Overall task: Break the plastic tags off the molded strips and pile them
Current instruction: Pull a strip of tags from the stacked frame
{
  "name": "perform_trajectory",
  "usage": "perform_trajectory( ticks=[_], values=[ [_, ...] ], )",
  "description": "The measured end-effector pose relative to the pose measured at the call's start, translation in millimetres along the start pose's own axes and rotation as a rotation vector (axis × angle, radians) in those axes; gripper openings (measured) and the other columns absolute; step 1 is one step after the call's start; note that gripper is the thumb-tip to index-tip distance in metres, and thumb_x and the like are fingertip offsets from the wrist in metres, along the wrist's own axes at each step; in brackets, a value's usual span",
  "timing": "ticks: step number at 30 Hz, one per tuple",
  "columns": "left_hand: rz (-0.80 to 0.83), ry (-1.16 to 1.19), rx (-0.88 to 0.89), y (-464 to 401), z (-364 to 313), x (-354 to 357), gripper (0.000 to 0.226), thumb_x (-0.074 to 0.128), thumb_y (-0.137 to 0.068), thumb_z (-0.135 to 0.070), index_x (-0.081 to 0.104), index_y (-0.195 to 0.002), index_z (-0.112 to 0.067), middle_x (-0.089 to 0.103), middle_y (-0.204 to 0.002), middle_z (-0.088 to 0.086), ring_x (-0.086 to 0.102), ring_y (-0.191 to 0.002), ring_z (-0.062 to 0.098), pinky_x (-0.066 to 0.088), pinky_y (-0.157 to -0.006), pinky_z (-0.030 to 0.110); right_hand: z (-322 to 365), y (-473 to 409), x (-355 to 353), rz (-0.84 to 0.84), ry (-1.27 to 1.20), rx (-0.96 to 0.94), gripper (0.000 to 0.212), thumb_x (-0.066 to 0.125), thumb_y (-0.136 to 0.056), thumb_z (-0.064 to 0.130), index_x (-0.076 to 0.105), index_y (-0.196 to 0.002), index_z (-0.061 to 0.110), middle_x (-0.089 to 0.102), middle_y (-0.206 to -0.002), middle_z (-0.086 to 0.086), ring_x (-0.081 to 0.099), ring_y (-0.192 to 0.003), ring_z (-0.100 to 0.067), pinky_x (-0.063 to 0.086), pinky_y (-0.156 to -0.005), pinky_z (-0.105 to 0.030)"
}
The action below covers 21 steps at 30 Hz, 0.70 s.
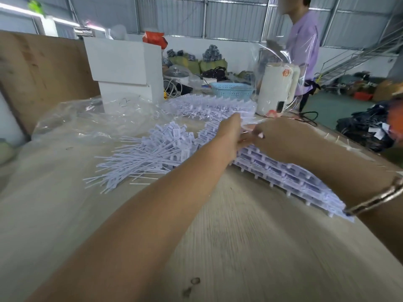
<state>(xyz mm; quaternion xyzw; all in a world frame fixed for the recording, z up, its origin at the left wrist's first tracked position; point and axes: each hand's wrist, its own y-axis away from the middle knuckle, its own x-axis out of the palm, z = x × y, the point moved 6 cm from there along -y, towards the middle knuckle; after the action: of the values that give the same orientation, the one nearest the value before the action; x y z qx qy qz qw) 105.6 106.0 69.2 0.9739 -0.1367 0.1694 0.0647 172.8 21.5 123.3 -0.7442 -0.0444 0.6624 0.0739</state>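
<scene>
A long stack of white molded strips [290, 177] lies on the wooden table [218, 247], running from the centre toward the right edge. My left hand [229, 136] and my right hand [274, 138] meet at its far end, fingers curled round the strip there; the exact grip is hidden by the hands. A pile of loose white tags [152, 153] with thin tails lies left of the hands. More unbroken strips [213, 106] are heaped behind the hands. A bracelet [379, 199] sits on my right wrist.
Crumpled clear plastic bags [98, 118] lie at the back left. A white box [124, 68], a blue basket [231, 90] and a white kettle [277, 88] stand at the back. A person in a lilac top [303, 51] stands beyond the table's right side.
</scene>
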Motion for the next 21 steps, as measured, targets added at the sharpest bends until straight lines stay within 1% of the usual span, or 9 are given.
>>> perform_trajectory(
  ticks=[4,6,8,10,14,16,18,19,21],
  values=[
    [0.051,-0.047,-0.028,25,-10,-24,0.018,0.033,-0.098,-0.014,0.049,-0.092,-0.01,0.066,-0.057,0.009,0.064,-0.052,0.023,0.052,-0.05,0.033,21,29,15,0.304,-0.279,-0.175,0.041,0.031,-0.098,0.049,0.05,-0.131,0.033,0.058,-0.125,0.003,0.05,-0.106,-0.012,0.032,-0.085,-0.024],
    [0.071,-0.067,-0.024,39,-19,-48,0.015,0.036,-0.098,-0.012,0.049,-0.093,-0.008,0.062,-0.05,0.007,0.065,-0.05,0.022,0.054,-0.045,0.029,17,37,12,0.383,-0.565,-0.146,0.043,0.037,-0.093,0.053,0.059,-0.122,0.029,0.063,-0.119,0.009,0.057,-0.103,-0.008,0.04,-0.085,-0.025],
    [0.101,-0.178,-0.054,50,-26,-73,0.012,0.041,-0.096,-0.012,0.051,-0.096,-0.006,0.059,-0.048,0.004,0.067,-0.053,0.023,0.057,-0.049,0.029,3,34,4,0.32,-0.789,-0.052,0.036,0.044,-0.092,0.049,0.064,-0.111,0.027,0.069,-0.102,0.008,0.062,-0.09,-0.01,0.048,-0.078,-0.027],
    [0.114,-0.366,-0.11,62,-30,-98,0.019,0.046,-0.096,-0.023,0.055,-0.09,-0.007,0.058,-0.047,0.002,0.066,-0.053,0.021,0.059,-0.055,0.03,-14,27,-4,0.132,-0.859,0.034,0.028,0.046,-0.095,0.042,0.068,-0.101,0.026,0.069,-0.093,0.004,0.061,-0.082,-0.014,0.048,-0.072,-0.028],
    [0.192,-0.606,-0.176,89,-31,-123,0.034,0.047,-0.095,-0.041,0.057,-0.088,-0.01,0.058,-0.05,0.001,0.064,-0.052,0.019,0.057,-0.056,0.028,-18,16,1,-0.146,-0.784,0.036,0.024,0.047,-0.096,0.035,0.066,-0.105,0.024,0.063,-0.102,0.002,0.054,-0.09,-0.015,0.04,-0.071,-0.025],
    [0.148,-0.719,-0.18,99,-30,-134,0.035,0.046,-0.096,-0.04,0.058,-0.085,-0.01,0.064,-0.06,0.003,0.065,-0.052,0.015,0.054,-0.053,0.025,-8,12,16,-0.161,-0.839,0.022,0.021,0.048,-0.096,0.032,0.062,-0.111,0.025,0.059,-0.108,0.005,0.053,-0.086,-0.011,0.04,-0.064,-0.02],
    [0.205,-0.84,-0.201,106,-26,-135,0.042,0.044,-0.097,-0.038,0.057,-0.089,0.001,0.061,-0.076,0.008,0.064,-0.062,0.016,0.055,-0.062,0.027,5,7,32,-0.119,-0.929,0.022,0.027,0.049,-0.096,0.033,0.054,-0.122,0.028,0.054,-0.114,0.005,0.053,-0.089,-0.011,0.042,-0.067,-0.025],
    [0.277,-0.883,-0.223,110,-22,-133,0.041,0.041,-0.098,-0.036,0.055,-0.093,0.002,0.056,-0.076,0.009,0.06,-0.064,0.017,0.055,-0.066,0.029,11,4,40,-0.094,-0.966,0.024,0.032,0.049,-0.096,0.035,0.05,-0.128,0.028,0.052,-0.117,0.005,0.053,-0.094,-0.012,0.04,-0.071,-0.027],
    [0.36,-0.944,-0.286,116,-17,-132,0.034,0.035,-0.1,-0.033,0.047,-0.088,-0.004,0.044,-0.056,0.01,0.049,-0.047,0.017,0.053,-0.057,0.029,21,-1,58,-0.024,-1.015,0.037,0.036,0.049,-0.095,0.037,0.047,-0.13,0.029,0.051,-0.119,0.005,0.053,-0.096,-0.011,0.038,-0.073,-0.023]
  ],
)
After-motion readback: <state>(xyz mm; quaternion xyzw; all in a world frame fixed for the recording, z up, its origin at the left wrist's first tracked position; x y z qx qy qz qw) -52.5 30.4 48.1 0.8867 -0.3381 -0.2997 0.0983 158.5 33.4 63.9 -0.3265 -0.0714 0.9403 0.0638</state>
